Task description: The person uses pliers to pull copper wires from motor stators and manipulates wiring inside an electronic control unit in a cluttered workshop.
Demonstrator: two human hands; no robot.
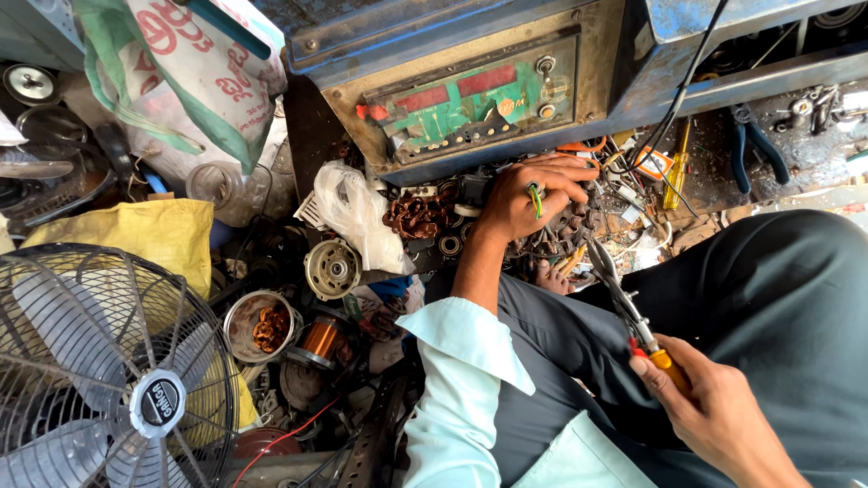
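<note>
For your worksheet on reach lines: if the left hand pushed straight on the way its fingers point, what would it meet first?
Probably the orange tool among the wires, just right of the left hand; depth is unclear from above.

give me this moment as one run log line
left hand: reaching into parts pile, green piece between fingers | right hand: holding pliers, jaws shut | fan: at left

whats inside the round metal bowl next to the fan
The bowl holds a clump of copper wire against its right side, with bare grey bottom on the left. Whatever lies beneath the wire is covered.
</note>
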